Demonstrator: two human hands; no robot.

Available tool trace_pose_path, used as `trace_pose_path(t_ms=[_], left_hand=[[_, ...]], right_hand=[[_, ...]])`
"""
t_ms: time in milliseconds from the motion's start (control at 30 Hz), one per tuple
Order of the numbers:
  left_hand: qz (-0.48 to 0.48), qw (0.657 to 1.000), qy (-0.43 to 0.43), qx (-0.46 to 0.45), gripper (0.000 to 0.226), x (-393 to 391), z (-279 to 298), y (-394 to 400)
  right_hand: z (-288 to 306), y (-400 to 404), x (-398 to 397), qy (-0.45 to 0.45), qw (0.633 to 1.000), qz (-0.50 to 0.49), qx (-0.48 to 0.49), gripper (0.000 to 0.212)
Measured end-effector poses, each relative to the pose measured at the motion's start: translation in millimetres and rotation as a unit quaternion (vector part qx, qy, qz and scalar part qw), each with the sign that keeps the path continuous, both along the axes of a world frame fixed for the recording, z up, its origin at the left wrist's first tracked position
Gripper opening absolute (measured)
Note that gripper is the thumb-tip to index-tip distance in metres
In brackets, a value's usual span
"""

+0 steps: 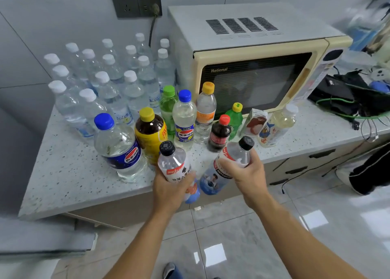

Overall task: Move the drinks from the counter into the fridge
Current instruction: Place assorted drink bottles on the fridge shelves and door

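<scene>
My left hand [168, 191] grips a clear black-capped bottle [171, 163] just past the counter's front edge. In my right hand [244, 172] I hold a second black-capped bottle [235, 154], tilted to the right. Both bottles are off the speckled counter [69, 173]. On the counter stand a blue-capped Pepsi bottle [118, 145], a yellow-capped tea bottle [150, 131], a green bottle [167, 104], a blue-capped yellow-labelled bottle [184, 118], an orange-labelled bottle [205, 109], a small cola bottle [219, 132], a small green bottle [235, 118], a carton [254, 121] and a pale drink bottle [276, 125].
Several white-capped water bottles [105, 78] crowd the counter's back left. A cream microwave [253, 67] stands behind the drinks. Black gear and green cables [348, 97] lie at the right. Drawers [304, 164] sit under the counter. A grey surface [42, 238] shows at bottom left.
</scene>
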State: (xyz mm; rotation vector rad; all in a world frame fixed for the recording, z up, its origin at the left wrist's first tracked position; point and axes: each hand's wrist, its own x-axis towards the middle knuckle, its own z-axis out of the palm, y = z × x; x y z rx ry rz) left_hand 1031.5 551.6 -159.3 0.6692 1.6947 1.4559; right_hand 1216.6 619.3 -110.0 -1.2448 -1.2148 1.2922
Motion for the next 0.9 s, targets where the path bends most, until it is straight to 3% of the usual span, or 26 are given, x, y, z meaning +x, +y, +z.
trace_pose_path(t_ms=[267,333,467,600,800,900], left_hand=[[-0.061,0.994,-0.081,-0.029,0.034,10,10,-65],[-0.050,0.992,-0.106,-0.046,0.037,11,11,-85],[0.025,0.987,-0.144,-0.061,0.065,20,12,-132],[0.103,0.978,-0.171,-0.063,0.060,27,18,-178],[0.227,0.965,-0.121,-0.056,0.059,18,27,-273],[0.275,0.954,-0.111,-0.045,0.048,4,30,-321]], right_hand=[[-16,-41,21,0.129,0.984,0.020,-0.124,0.045],[-19,-53,23,0.142,0.979,0.046,-0.139,0.049],[-24,-79,20,0.126,0.974,0.108,-0.157,0.054],[-33,-107,8,0.103,0.965,0.170,-0.171,0.054],[-38,-177,-43,0.058,0.938,0.295,-0.173,0.055],[-33,-215,-74,0.044,0.922,0.346,-0.167,0.054]])
